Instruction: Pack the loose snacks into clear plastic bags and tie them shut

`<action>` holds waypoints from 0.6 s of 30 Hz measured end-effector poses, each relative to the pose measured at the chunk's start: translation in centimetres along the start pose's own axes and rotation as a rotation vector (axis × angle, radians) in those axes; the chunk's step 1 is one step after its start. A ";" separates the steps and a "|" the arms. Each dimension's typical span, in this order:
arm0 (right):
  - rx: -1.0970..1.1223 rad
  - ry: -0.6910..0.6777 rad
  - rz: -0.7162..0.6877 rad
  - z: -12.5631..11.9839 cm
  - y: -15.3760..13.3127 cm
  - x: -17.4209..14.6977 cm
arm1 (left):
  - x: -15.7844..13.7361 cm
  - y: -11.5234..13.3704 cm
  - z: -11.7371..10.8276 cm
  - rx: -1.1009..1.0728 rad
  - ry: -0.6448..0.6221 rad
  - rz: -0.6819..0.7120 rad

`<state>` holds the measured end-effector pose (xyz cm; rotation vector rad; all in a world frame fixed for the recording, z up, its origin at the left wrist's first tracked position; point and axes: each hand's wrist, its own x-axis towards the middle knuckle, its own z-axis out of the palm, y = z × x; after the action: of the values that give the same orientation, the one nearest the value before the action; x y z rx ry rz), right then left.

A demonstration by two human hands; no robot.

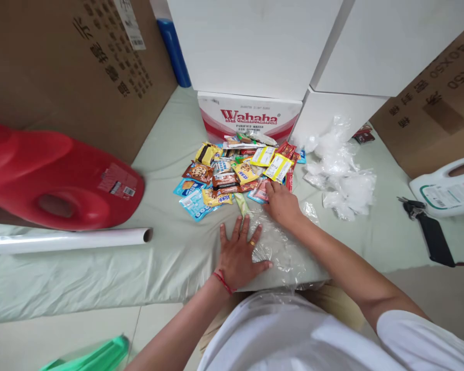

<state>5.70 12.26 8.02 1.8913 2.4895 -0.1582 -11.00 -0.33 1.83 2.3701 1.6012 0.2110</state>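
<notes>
My left hand (237,255) lies flat with its fingers spread, on the cloth at the left edge of a clear plastic bag (284,252). Its fingertips are just below a pale green snack packet (241,203). At the right front of a pile of wrapped snacks (226,180), the curled fingers of my right hand (281,203) are on a blue and pink snack packet (259,191). Two yellow and white packets (277,167) lie just beyond that hand. The pile also has brown, yellow, blue and red wrappers.
A white and red Wahaha carton (251,117) stands behind the pile, under white boxes (251,46). Crumpled clear bags (344,180) lie to the right. A red jug (62,178) and a white roll (69,239) are left; a white bottle (448,188) and keys (413,207) far right.
</notes>
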 end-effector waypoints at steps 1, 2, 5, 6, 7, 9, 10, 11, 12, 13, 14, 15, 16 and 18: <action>-0.015 -0.007 0.002 0.2 0.2 0.2 | 0.0 0.0 0.0 -0.006 0.003 -0.001; -0.019 -0.009 0.009 0.2 0.5 0.3 | 0.0 0.0 0.0 -0.012 0.006 -0.001; 0.023 0.042 0.045 -0.7 2.4 0.0 | 0.0 0.0 -0.2 -0.024 0.001 0.001; 0.060 0.084 0.057 -1.2 3.3 -0.3 | 0.0 -0.1 -0.3 -0.027 -0.008 0.003; 0.115 0.133 0.059 -1.8 4.1 -0.7 | 0.1 -0.2 -0.4 -0.030 -0.020 0.003; 0.279 0.227 0.021 -3.2 5.5 -2.1 | 0.3 -0.5 -0.8 -0.028 -0.050 0.003; 0.374 0.249 -0.022 -3.8 6.0 -3.0 | 0.5 -0.6 -1.0 -0.024 -0.066 0.002; 0.464 0.242 -0.079 -4.4 6.3 -4.0 | 0.7 -0.8 -1.2 -0.017 -0.080 0.001; 0.537 0.209 -0.148 -4.9 6.4 -5.1 | 1.0 -1.0 -1.3 -0.009 -0.091 -0.001; 0.583 0.154 -0.221 -5.3 6.3 -6.2 | 1.2 -1.2 -1.5 0.001 -0.102 -0.003; 0.598 0.090 -0.285 -5.5 6.1 -7.2 | 1.5 -1.4 -1.6 0.011 -0.111 -0.006; 0.585 0.027 -0.332 -5.5 5.7 -8.1 | 1.7 -1.5 -1.7 0.020 -0.120 -0.007; 0.549 -0.027 -0.358 -5.3 5.2 -8.9 | 1.8 -1.6 -1.8 0.029 -0.127 -0.008; 0.435 -0.117 -0.356 -4.5 4.1 -10.0 | 2.0 -1.7 -1.8 0.042 -0.139 -0.002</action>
<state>12.62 4.14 12.92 1.4591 2.8552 -0.8487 -12.23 2.40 3.00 2.3579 1.5576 0.0122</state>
